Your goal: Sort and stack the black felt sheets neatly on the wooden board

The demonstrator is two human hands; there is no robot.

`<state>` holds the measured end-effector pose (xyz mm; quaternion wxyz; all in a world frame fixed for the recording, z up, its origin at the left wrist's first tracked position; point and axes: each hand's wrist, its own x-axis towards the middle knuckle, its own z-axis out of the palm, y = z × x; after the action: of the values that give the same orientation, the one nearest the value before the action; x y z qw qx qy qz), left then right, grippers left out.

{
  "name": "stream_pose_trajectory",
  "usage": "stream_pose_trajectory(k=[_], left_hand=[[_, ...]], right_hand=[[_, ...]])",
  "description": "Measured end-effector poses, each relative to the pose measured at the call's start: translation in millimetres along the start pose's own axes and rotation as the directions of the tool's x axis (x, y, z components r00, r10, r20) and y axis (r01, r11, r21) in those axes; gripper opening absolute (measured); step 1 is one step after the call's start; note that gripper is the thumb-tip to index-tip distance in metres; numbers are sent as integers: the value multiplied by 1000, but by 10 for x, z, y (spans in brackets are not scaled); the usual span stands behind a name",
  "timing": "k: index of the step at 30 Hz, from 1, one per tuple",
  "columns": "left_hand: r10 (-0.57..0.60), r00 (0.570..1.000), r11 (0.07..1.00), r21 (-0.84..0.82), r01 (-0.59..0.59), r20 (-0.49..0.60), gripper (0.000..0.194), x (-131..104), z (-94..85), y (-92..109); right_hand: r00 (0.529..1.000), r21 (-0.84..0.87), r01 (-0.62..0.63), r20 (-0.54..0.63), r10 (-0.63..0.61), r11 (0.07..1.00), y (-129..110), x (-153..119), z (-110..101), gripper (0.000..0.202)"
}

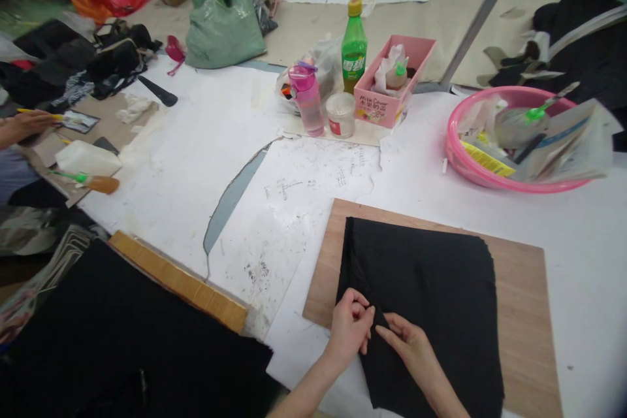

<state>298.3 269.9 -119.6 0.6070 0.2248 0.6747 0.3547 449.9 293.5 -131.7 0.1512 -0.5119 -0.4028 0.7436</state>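
A black cloth (pixel 441 287) lies on a brown wooden board (pixel 529 313) on the paper-covered table. At the cloth's left edge, my left hand (pixel 349 330) pinches the fabric between thumb and fingers. Close beside it on the right, my right hand (pixel 406 339) holds a small raised fold of the same cloth with thumb and fingertips. The fingertips of both hands are almost touching. Under the hands the cloth looks slightly bunched along its left side.
A pink basin (pixel 460 163) with papers stands right. Behind the board are a pink bottle (pixel 308 101), a green bottle (pixel 353 46), a white tub (pixel 340 116) and a pink box (pixel 379 108). More black fabric (pixel 112 326) lies lower left. Another person's hand (pixel 29 124) is far left.
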Motion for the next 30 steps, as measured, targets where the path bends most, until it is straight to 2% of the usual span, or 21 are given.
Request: stream_pose_trajectory(k=[4, 6, 9, 12, 14, 16, 19, 22, 27, 30], left_hand=[[73, 989, 986, 157, -53, -126, 21, -14, -154, 28], [105, 982, 970, 235, -66, -156, 24, -46, -234, 42], [97, 990, 949, 309, -59, -106, 35, -129, -301, 61], [88, 995, 916, 396, -62, -48, 43, -202, -287, 75], [104, 993, 877, 476, -67, -52, 39, -214, -255, 72], [120, 990, 849, 524, -61, -80, 27, -195, -233, 51], [122, 987, 859, 510, -53, -102, 13, -132, -254, -3], [121, 990, 886, 458, -74, -73, 10, -79, -333, -50], [104, 994, 941, 321, -105, 20, 14, -68, -432, -56], [83, 996, 956, 282, -87, 25, 25, -78, -427, -41]], right_hand=[[997, 59, -78, 6, 77, 995, -46, -19, 18, 29], [994, 83, -110, 22, 108, 991, -77, -28, 10, 29], [988, 109, -146, 60, 141, 983, -98, -28, -19, 30], [982, 129, -172, 97, 160, 977, -101, -22, -47, 31], [979, 140, -181, 118, 166, 973, -110, -20, -57, 31], [976, 149, -188, 135, 168, 971, -124, -18, -62, 32], [972, 156, -199, 159, 174, 968, -137, -13, -74, 34], [967, 160, -210, 178, 181, 965, -121, -3, -100, 34], [966, 156, -216, 177, 188, 964, -77, 7, -133, 31], [964, 154, -225, 182, 196, 962, -85, 4, -131, 31]])
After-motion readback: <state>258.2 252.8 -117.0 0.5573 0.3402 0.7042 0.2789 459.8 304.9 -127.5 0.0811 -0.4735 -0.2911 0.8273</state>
